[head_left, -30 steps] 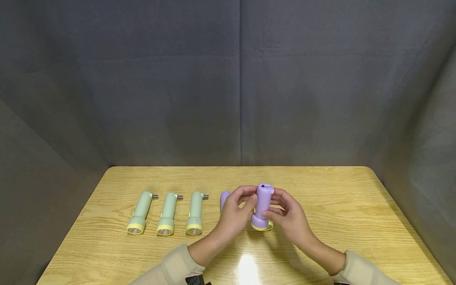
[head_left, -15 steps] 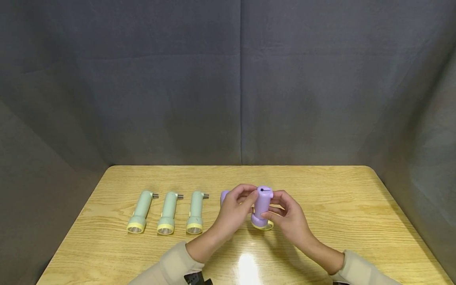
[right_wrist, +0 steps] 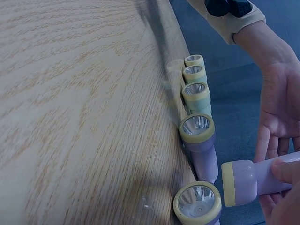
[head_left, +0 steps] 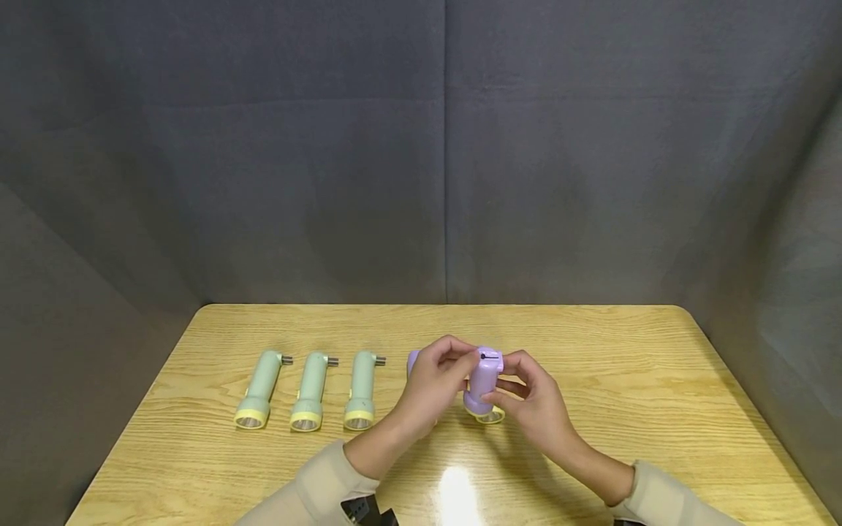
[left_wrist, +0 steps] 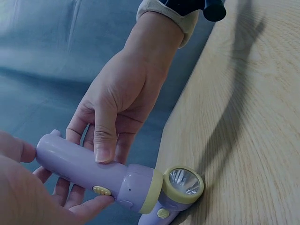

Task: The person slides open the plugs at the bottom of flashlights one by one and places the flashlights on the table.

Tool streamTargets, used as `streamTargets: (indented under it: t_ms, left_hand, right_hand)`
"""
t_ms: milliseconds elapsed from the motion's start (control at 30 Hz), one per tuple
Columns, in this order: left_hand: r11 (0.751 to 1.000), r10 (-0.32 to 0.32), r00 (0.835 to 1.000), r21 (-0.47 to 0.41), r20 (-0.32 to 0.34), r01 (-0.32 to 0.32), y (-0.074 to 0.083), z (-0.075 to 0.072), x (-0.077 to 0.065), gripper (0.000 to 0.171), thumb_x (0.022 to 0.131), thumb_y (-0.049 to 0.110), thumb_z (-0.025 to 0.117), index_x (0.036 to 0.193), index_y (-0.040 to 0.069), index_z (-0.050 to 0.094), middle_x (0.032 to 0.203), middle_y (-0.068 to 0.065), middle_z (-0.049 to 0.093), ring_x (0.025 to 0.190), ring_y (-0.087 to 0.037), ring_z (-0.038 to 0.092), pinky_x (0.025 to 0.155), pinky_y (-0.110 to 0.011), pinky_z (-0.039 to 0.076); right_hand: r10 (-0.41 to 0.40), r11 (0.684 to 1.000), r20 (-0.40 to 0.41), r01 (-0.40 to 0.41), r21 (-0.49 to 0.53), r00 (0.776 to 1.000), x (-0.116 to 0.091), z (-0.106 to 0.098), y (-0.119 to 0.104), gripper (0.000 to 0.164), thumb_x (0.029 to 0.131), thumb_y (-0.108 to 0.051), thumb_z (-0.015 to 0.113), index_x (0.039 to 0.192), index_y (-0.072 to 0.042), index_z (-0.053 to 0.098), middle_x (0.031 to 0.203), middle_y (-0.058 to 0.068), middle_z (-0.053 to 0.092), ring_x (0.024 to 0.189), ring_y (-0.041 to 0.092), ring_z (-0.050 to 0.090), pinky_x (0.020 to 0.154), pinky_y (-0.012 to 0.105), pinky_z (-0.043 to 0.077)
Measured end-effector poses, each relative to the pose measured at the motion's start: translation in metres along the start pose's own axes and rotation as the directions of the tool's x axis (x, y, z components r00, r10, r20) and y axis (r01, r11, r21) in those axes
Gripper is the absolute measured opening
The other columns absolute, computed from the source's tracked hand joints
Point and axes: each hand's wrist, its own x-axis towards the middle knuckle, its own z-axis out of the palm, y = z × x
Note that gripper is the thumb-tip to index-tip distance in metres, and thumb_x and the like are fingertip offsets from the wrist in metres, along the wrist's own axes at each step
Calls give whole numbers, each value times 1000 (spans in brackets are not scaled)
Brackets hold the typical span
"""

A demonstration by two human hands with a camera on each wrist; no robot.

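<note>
Both hands hold a purple flashlight [head_left: 483, 387] with a yellow head ring, head down and tail tilted up toward me. My left hand [head_left: 434, 380] grips it near the tail, thumb at the end face where a dark slot shows. Round the barrel curl the thumb and fingers of my right hand [head_left: 536, 398]. A yellow switch shows on its side in the left wrist view. Just behind it lies another purple flashlight [right_wrist: 197, 204], mostly hidden from the head view. A further purple flashlight [right_wrist: 204, 159] lies partly behind my left hand.
Three light green flashlights [head_left: 362, 387] lie in a row on the left of the wooden table [head_left: 625, 365], heads toward me, metal plug prongs sticking out at their tails. Dark grey cloth [head_left: 329, 183] hangs behind the table and at its sides.
The held flashlight's tail has tipped down toward me, showing more of its end face. My left hand has shifted slightly right over the tail; the right hand stays almost in place.
</note>
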Motion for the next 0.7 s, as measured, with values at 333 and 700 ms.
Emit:
streamTargets:
  t_ms: [333, 700]
  left_hand:
    - [999, -31, 999, 27, 23, 30, 5, -3, 1, 17, 98, 18, 65, 104, 2, 67, 98, -7, 66, 90, -18, 62, 81, -40, 59]
    - [998, -62, 994, -16, 85, 63, 9, -8, 2, 13, 96, 12, 63, 100, 1, 64, 96, -6, 60, 94, -20, 60, 84, -39, 57]
  right_hand:
    - [-13, 1000, -8, 13, 18, 1000, -1, 1, 3, 35, 79, 12, 79, 109, 7, 63, 113, 2, 66, 105, 12, 67, 88, 31, 59]
    - [-108, 991, -25, 109, 79, 994, -3, 4, 7, 32, 78, 17, 77, 106, 6, 67, 111, 11, 69, 108, 11, 66, 88, 33, 59]
